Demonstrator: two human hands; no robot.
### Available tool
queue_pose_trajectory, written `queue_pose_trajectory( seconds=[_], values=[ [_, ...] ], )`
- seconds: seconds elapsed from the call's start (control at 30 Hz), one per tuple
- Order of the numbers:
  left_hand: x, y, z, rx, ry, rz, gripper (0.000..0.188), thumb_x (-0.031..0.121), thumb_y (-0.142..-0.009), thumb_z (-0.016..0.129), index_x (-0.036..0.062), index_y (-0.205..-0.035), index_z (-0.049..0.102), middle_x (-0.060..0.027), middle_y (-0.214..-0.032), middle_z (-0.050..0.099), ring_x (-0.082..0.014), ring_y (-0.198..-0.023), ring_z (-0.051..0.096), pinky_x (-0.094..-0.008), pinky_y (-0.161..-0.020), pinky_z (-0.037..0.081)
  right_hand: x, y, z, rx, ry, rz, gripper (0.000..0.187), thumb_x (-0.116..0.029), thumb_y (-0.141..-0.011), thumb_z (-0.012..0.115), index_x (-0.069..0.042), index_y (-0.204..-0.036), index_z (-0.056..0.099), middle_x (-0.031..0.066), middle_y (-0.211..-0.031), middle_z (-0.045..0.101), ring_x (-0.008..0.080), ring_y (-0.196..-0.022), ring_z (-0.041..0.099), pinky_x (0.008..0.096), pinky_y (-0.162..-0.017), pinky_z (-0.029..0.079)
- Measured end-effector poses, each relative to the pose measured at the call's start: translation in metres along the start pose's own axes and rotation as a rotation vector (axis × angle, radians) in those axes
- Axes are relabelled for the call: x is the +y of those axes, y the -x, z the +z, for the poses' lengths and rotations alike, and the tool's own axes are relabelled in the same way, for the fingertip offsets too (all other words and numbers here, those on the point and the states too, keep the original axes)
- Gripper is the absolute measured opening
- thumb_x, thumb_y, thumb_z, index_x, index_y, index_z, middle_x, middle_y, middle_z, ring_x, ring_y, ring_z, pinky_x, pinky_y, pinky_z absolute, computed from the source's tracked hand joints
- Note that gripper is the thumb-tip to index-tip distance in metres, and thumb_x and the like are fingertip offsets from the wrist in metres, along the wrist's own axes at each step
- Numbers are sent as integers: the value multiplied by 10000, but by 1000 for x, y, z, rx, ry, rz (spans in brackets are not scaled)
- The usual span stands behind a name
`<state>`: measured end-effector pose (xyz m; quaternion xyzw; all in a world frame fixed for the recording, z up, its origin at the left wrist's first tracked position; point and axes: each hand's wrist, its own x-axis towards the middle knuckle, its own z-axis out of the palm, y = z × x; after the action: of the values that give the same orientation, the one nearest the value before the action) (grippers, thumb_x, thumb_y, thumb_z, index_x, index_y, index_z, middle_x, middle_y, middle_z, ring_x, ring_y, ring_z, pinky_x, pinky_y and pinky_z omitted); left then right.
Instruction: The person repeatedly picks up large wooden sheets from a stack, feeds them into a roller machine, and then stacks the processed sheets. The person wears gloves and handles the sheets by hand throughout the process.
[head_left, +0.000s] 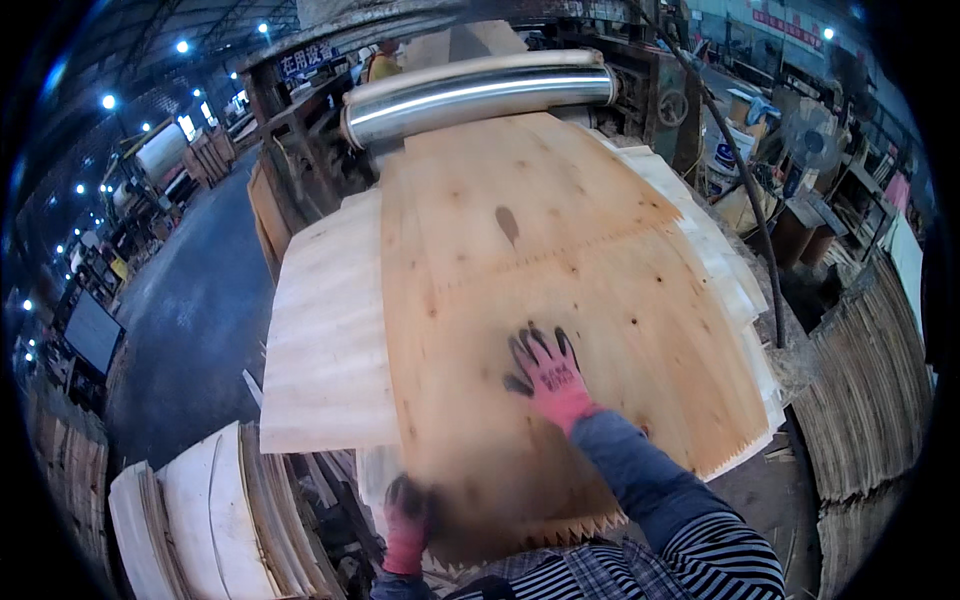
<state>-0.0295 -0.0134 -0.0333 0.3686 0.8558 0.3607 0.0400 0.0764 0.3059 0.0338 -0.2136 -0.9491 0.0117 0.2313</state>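
Observation:
A large tan wood veneer sheet (480, 380) with knots and a jagged near edge lies in front of me. My right hand (552, 378), in a pink glove with dark fingertips, rests flat on its middle, fingers spread. At the sheet's near left corner is my left hand (405, 535), gloved the same way. A dark blur covers its fingers, so their grip is unclear. Another tan veneer sheet (470, 195) lies farther off, reaching toward a shiny metal roller (480, 100). Paler veneer sheets (325, 330) stick out underneath on the left and right.
Stacked veneer (205, 510) stands at the near left, with another tall stack (865, 380) at the right. A dark cable or pole (755, 190) runs down beside the right edge. Beyond are a handwheel (672, 108), a fan (812, 140) and a grey floor aisle (190, 310).

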Motion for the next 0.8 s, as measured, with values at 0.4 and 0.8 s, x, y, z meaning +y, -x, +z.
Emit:
queue_pose_trajectory(
  seconds=[0.4,0.8],
  values=[
    [136,-10,-92,-486,1099,-324,677,-3,-745,543,74,-1319,193,-79,-1170,461,-150,-958,493,-273,-823,406,-51,224,-113,-457,-165,-42,845,-522,-557,669,-41,-1205,422,206,-1258,355,372,-1208,268,503,-1019,150],
    [151,-7,-107,-237,1372,-208,745,29,-654,488,56,-1343,208,-155,-1283,364,-265,-1117,431,-345,-896,395,-54,220,-145,46,-167,42,495,-233,-492,674,-88,-954,572,124,-967,555,321,-879,535,436,-787,435]
  ],
)
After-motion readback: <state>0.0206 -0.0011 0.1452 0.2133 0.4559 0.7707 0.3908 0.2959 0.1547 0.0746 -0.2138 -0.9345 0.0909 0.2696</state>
